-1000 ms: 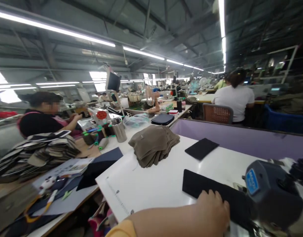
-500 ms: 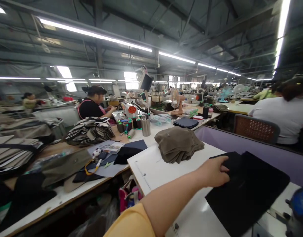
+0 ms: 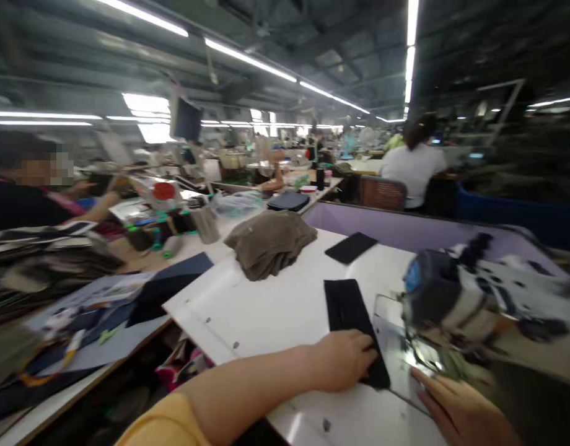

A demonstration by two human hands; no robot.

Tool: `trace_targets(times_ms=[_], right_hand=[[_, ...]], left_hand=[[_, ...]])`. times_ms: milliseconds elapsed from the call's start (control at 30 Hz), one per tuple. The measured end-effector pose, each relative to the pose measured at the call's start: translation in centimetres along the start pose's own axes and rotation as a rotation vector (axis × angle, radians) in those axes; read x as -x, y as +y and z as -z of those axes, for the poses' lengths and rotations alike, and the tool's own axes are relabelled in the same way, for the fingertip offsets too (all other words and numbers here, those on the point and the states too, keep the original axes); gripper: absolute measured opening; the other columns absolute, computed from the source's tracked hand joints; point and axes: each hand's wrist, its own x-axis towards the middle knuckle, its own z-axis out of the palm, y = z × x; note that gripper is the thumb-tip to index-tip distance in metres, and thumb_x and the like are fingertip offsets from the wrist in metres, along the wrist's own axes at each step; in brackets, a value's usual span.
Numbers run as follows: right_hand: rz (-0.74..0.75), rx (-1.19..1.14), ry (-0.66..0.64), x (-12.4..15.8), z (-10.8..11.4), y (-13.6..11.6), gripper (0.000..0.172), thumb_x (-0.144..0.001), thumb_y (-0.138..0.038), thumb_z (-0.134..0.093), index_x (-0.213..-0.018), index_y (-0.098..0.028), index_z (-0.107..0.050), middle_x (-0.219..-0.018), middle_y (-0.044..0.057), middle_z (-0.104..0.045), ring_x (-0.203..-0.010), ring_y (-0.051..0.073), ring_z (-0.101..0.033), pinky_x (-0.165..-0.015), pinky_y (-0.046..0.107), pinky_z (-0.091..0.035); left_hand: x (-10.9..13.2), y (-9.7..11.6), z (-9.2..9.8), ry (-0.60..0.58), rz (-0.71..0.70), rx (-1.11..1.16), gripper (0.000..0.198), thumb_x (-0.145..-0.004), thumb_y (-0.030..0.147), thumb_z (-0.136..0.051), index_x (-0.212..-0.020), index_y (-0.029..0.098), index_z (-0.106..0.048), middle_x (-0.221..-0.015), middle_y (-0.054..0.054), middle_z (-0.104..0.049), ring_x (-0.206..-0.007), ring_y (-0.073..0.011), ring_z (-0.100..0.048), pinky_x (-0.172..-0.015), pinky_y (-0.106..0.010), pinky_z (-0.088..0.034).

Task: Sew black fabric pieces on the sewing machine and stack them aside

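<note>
My left hand (image 3: 345, 360) lies palm down on a narrow black fabric piece (image 3: 347, 303), with its fingers laid across the lower half. The piece is flat on the white table, just left of the sewing machine's (image 3: 431, 291) metal plate. My right hand (image 3: 464, 402) is at the lower right, below the machine's needle area, fingers stretched toward the plate and nothing visible in them. Another black piece (image 3: 351, 248) lies farther back. A stack of brown fabric pieces (image 3: 271, 241) sits at the back left of the white table (image 3: 266, 310).
A purple panel (image 3: 382, 224) edges the table's far side. To the left, a side table carries thread spools (image 3: 172, 246), a steel bottle (image 3: 206, 224) and piled fabric pieces (image 3: 43, 260). One co-worker (image 3: 29, 186) sits at the left, another (image 3: 412, 164) ahead with their back turned.
The view has swung right, bringing the sewing machine and my right hand into sight. The black fabric, raised in my left hand before, now lies flat beside the machine under that hand.
</note>
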Motion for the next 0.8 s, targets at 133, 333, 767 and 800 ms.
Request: trace_targets(times_ms=[133, 333, 767, 800], right_hand=[[-0.15, 0.043, -0.274, -1.5, 2.8, -1.5, 0.02, -0.086, -0.021, -0.046, -0.1, -0.02, -0.06, -0.079, 0.004, -0.063, -0.073, 0.019, -0.056, -0.067, 0.03, -0.04], [-0.133, 0.017, -0.3, -2.5, 4.2, -2.0, 0.015, -0.085, -0.023, -0.049, -0.095, -0.018, -0.06, -0.075, 0.002, -0.06, -0.069, 0.015, -0.052, -0.064, 0.028, -0.033], [-0.127, 0.031, -0.265, -2.3, 3.8, -1.9, 0.012, -0.084, -0.021, -0.05, -0.095, -0.017, -0.056, -0.073, 0.0, -0.058, -0.065, 0.014, -0.05, -0.058, 0.028, -0.027], [-0.123, 0.031, -0.27, -2.2, 3.8, -1.8, 0.011, -0.084, -0.022, -0.05, -0.093, -0.017, -0.057, -0.073, 0.0, -0.058, -0.065, 0.014, -0.05, -0.057, 0.028, -0.027]], left_hand=[[-1.7, 0.1, -1.7, 0.082, -0.054, 0.083, 0.04, -0.085, 0.026, -0.046, -0.117, 0.003, -0.047, -0.122, -0.019, -0.049, -0.115, -0.0268, -0.044, -0.097, -0.035, -0.035], [-3.9, -0.4, -2.0, 0.064, -0.15, 0.108, 0.037, -0.086, 0.025, -0.042, -0.118, 0.005, -0.049, -0.124, -0.017, -0.048, -0.116, -0.0268, -0.043, -0.097, -0.038, -0.037], [-5.8, -1.3, -1.8, 0.024, -0.183, 0.323, 0.026, -0.089, 0.023, -0.036, -0.103, 0.011, -0.055, -0.112, -0.01, -0.052, -0.101, -0.0174, -0.052, -0.089, -0.029, -0.044], [-5.7, -1.4, -1.9, 0.024, -0.187, 0.332, 0.027, -0.089, 0.023, -0.035, -0.104, 0.01, -0.054, -0.112, -0.01, -0.052, -0.102, -0.0174, -0.052, -0.089, -0.029, -0.044]])
